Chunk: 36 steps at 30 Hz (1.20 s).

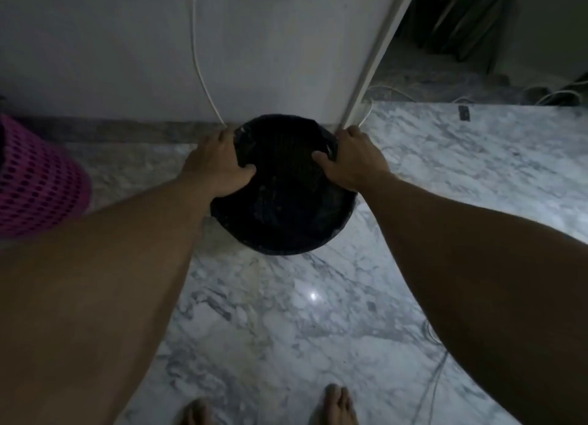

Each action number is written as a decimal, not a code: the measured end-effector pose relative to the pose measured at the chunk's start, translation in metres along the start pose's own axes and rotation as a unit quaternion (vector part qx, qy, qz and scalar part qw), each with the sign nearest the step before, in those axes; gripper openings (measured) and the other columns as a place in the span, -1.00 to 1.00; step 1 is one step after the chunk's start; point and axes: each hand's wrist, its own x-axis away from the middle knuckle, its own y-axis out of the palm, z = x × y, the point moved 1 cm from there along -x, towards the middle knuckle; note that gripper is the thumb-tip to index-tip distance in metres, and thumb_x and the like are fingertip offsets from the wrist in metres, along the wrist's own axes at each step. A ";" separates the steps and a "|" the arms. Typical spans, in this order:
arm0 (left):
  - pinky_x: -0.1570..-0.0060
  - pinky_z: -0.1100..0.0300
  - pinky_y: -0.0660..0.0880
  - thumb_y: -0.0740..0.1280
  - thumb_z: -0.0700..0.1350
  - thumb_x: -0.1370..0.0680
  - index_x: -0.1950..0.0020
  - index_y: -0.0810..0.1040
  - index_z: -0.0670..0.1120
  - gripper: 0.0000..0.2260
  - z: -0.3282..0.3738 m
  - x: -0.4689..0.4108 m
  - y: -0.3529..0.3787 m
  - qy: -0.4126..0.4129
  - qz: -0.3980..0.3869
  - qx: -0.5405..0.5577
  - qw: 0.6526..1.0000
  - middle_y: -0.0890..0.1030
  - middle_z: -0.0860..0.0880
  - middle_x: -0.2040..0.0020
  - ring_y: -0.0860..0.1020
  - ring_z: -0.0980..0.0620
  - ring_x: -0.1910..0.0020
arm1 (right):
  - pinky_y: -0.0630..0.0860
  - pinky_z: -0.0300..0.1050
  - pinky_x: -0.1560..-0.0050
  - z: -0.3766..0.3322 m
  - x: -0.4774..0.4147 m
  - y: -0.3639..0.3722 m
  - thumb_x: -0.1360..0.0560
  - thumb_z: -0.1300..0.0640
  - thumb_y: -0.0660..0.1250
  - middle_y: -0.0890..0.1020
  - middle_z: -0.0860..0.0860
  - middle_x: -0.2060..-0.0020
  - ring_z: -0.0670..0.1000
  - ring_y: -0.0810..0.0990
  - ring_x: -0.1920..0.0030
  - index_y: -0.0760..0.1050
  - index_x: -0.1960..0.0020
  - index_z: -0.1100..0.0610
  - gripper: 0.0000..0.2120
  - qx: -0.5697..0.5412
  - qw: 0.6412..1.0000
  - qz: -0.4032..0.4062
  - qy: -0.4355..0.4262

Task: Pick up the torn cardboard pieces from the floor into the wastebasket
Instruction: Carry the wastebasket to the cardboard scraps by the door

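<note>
A round black wastebasket (283, 221) lined with a dark bag stands on the marble floor against the white wall. My left hand (216, 167) grips its left rim, thumb inside the opening. On the opposite rim my right hand (350, 160) holds on, thumb also inside. The basket's inside is too dark to see what it holds. No cardboard pieces show on the floor in this view.
A pink perforated basket (35, 186) stands at the left edge. A white cable (200, 71) hangs down the wall to the wastebasket. A white door frame (375, 58) borders a dark doorway with more cables (553, 98). My bare feet (334, 405) are at the bottom.
</note>
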 end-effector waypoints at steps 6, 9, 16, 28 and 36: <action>-0.39 -0.14 0.33 0.33 0.12 -0.58 -0.64 -0.09 -0.15 -0.16 -0.026 -0.010 0.053 -0.062 0.009 0.005 0.998 0.08 -0.19 -0.61 0.22 -0.30 -0.50 | 0.34 0.21 -0.33 0.019 -0.011 0.059 -0.63 -0.12 0.23 0.32 0.32 -0.41 0.34 0.31 -0.42 0.21 -0.52 0.32 -0.35 -0.051 0.997 0.023 0.056; -0.32 -0.04 0.40 0.28 -0.01 -0.64 -0.65 -0.19 -0.08 -0.22 -0.034 -0.009 0.070 -0.094 0.027 0.082 0.992 0.07 -0.17 -0.62 0.34 -0.27 -0.44 | 0.36 0.18 -0.28 0.026 -0.010 0.082 -0.66 0.02 0.17 0.31 0.32 -0.40 0.35 0.35 -0.39 0.08 -0.59 0.27 -0.39 -0.122 0.988 0.038 0.085; -0.21 0.36 0.24 0.16 -0.29 -0.60 -0.64 -0.01 0.15 -0.30 -0.045 -0.007 0.080 -0.138 0.070 0.269 0.951 0.38 -0.08 -0.51 0.42 -0.09 -0.40 | 0.41 -0.02 -0.13 0.039 0.005 0.101 -0.57 0.28 0.13 0.51 0.26 -0.33 0.29 0.51 -0.29 -0.03 -0.67 -0.04 -0.26 -0.248 0.959 0.062 0.119; -0.44 0.20 0.28 0.14 -0.26 -0.61 -0.62 0.11 0.18 -0.37 -0.011 0.098 -0.035 -0.163 0.081 0.307 0.934 0.37 -0.02 -0.51 0.41 -0.05 -0.41 | 0.33 -0.10 0.06 0.005 0.090 -0.023 -0.64 0.24 0.11 0.60 0.17 -0.22 0.18 0.56 -0.09 0.27 -0.49 0.06 -0.57 -0.335 0.929 0.060 0.145; -0.41 0.01 0.37 0.11 -0.38 -0.53 -0.56 0.27 0.15 -0.32 0.005 0.248 -0.192 -0.197 0.126 0.352 0.906 0.45 -0.03 -0.44 0.43 -0.12 -0.38 | 0.55 0.21 -0.26 -0.078 0.193 -0.173 -0.61 0.21 0.18 0.55 0.02 -0.33 0.12 0.56 -0.26 0.27 -0.51 -0.18 -0.47 -0.454 0.888 0.016 0.062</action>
